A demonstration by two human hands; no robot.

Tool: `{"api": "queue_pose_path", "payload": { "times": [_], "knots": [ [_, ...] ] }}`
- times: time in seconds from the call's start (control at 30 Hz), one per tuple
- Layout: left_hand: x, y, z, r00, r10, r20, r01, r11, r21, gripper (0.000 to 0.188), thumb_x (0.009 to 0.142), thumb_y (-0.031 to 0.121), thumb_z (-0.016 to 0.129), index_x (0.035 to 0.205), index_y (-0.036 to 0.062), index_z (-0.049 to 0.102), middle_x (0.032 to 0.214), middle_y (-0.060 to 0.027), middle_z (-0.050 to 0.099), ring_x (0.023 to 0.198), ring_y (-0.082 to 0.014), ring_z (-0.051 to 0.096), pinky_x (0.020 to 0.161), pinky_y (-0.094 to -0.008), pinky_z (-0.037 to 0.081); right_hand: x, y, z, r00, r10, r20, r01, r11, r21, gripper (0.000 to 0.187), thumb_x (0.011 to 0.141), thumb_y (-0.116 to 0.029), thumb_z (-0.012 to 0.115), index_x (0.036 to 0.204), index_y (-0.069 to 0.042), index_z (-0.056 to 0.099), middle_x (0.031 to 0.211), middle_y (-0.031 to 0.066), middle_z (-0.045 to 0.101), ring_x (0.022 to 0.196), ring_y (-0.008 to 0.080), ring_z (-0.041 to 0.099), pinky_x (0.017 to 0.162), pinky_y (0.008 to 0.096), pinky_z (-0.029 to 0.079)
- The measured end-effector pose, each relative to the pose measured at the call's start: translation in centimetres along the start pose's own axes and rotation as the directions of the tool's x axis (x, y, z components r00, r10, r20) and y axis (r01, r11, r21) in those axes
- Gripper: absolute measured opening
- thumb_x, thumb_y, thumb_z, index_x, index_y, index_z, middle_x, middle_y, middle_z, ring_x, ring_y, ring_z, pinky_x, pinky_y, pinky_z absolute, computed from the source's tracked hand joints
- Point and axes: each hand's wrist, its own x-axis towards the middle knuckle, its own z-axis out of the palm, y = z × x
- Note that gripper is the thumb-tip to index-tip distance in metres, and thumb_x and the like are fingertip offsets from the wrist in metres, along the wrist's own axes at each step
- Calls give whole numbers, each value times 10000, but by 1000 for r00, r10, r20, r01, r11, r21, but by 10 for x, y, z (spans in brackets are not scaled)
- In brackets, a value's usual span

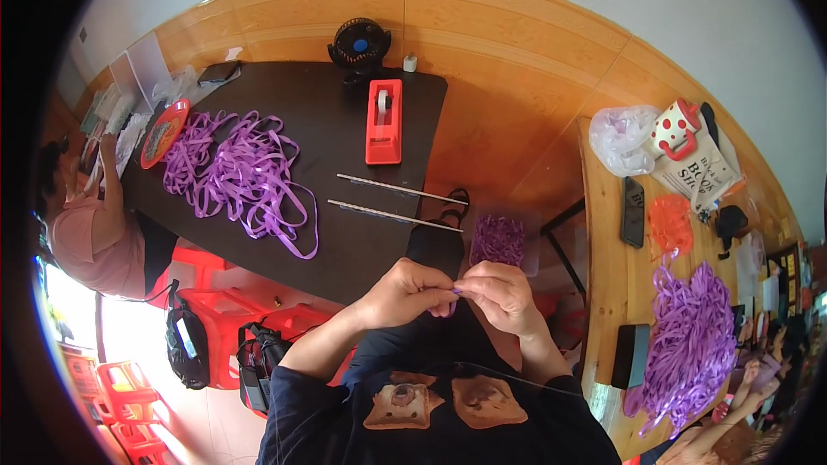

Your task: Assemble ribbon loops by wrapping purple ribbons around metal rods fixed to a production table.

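My left hand (pixel 407 293) and my right hand (pixel 501 294) meet in front of my body, fingertips close together. Both are closed in a pinch on a short piece of purple ribbon (pixel 444 308), mostly hidden by the fingers. Below and ahead of the hands sits a clear plastic bin (pixel 532 245) with many small purple ribbon pieces (pixel 497 239). Two thin patterned rods (pixel 379 210) lie side by side on the dark table, their right ends sticking out past its edge. To their left a loose heap of long purple ribbon (pixel 250 168) spreads over the tabletop.
On the dark table (pixel 332 138) stand a red tape dispenser (pixel 383 125) and a black fan (pixel 359 45). A wooden table (pixel 603 293) at right bears another purple ribbon heap (pixel 689 336), a phone (pixel 632 211) and a dotted mug (pixel 674 131). People sit at far left and lower right.
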Motion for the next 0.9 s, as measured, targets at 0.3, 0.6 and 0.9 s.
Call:
{"api": "queue_pose_path", "payload": {
  "times": [0.3, 0.6, 0.9],
  "knots": [
    [0, -12, 22, 779, 626, -39, -223, 335, 916, 80, 757, 14, 664, 815, -13, 617, 652, -140, 580, 592, -323, 588, 544, -383, 462, -1, 3, 7, 991, 122, -50, -120, 992, 41, 237, 683, 141, 641, 896, 39, 638, 769, 134, 622, 651, 244, 631, 548, 299, 490],
    [1, -40, 25, 967, -82, -242, 42, 985, -168, 196, 941, 109, 560, 1033, -31, 662, 745, -56, 673, 627, -66, 599, 578, -198, 485, -6, 10, -2, 978, -172, -116, 79, 823, -562, 256, 654, 97, 659, 899, 23, 647, 864, 122, 632, 698, 245, 648, 578, 306, 508],
    [71, -112, 40, 916, -11, -402, -162, 905, -394, 189, 945, 99, 552, 1012, -48, 651, 794, -105, 682, 661, -141, 636, 632, -251, 515, -18, 97, 4, 933, -151, -328, -77, 805, -588, 220, 680, 65, 631, 886, -9, 654, 814, 122, 611, 692, 286, 608, 595, 350, 487]
  ]
}}
